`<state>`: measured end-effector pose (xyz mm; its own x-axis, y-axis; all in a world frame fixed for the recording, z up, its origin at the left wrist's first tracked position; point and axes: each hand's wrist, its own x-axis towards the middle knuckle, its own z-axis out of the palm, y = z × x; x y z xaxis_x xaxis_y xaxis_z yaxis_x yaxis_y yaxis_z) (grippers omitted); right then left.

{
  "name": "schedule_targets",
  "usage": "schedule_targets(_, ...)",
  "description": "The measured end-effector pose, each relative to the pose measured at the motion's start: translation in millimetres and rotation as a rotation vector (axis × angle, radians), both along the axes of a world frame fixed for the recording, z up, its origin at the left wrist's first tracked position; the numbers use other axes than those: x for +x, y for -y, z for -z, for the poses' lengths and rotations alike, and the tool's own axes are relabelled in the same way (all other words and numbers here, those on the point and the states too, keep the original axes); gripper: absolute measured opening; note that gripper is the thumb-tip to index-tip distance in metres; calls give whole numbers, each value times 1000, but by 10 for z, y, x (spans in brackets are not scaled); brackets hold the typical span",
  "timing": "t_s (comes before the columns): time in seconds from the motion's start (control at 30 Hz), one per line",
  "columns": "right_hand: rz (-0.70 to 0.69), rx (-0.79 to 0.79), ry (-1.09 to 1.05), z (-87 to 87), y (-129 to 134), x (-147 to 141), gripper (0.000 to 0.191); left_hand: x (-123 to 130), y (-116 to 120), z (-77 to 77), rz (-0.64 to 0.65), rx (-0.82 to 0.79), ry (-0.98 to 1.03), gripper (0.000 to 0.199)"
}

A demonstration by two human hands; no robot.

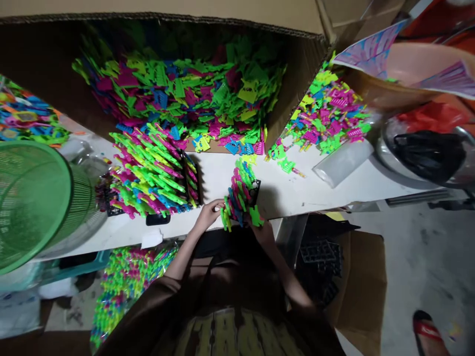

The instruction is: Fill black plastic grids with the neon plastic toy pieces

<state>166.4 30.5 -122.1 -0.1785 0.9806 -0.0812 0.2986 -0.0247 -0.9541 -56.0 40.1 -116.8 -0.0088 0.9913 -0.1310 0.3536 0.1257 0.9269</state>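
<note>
A small black rack (256, 190) stands near the table's front edge, filled with leaning rows of bright plastic pieces (239, 185) in green, pink, blue and yellow. My left hand (211, 213) is curled at its left side, thumb and fingers closed at a yellow-green piece (224, 215). At the front right corner, my right hand (262, 231) is closed on a flat green plastic piece (256, 216); its fingers are partly in shadow. To the left stands a larger block of similar pieces (150, 170), packed in slanted rows in black racks.
A big cardboard box (300, 84) of loose pieces opens toward me. More pieces (330, 111) lie heaped at right, near a grey-white roll (343, 162) and a metal bowl (386, 148). A green basket (70, 198) stands left. Below are a filled bag (122, 287) and black racks (321, 257) in a carton.
</note>
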Motion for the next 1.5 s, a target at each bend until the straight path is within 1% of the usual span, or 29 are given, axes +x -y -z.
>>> schedule_targets(0.1, 11, 25, -83, 78, 180, -137, 26, -29, 125, -47, -6, 18, 5, 30)
schedule_targets(0.2, 14, 62, -129, 143, 308, -193, 28, -29, 283, -85, -1, 51, -21, 36)
schedule_targets(0.33, -62, 108, -91, 227, 392, -190, 28, 27, 405, -75, 3, 54, -145, 42)
schedule_targets(0.4, -80, 136, -60, 268, 403, -183, 29, 60, 398, -57, 1, 39, -167, 39)
schedule_targets(0.53, -79, 224, 3, 328, 385, -176, 29, 97, 308, -41, 15, 36, -163, 27)
schedule_targets(0.63, -101, 256, 48, 336, 363, -165, 31, 110, 238, -34, 25, 37, -158, 29)
schedule_targets(0.77, -136, 252, 133, 297, 331, -145, 36, 131, 183, 2, 23, 39, -162, 30)
schedule_targets(0.93, -159, 235, 216, 235, 268, -131, 38, 151, 163, 58, 19, 48, -179, 27)
schedule_targets(1.13, -172, 228, 278, 214, 216, -150, 43, 171, 145, 92, 12, 59, -192, 22)
schedule_targets(1.33, -156, 237, 312, 208, 203, -172, 37, 178, 136, 87, 13, 60, -196, 21)
schedule_targets(1.5, -152, 243, 342, 220, 210, -164, 37, 174, 137, 80, 13, 53, -202, 18)
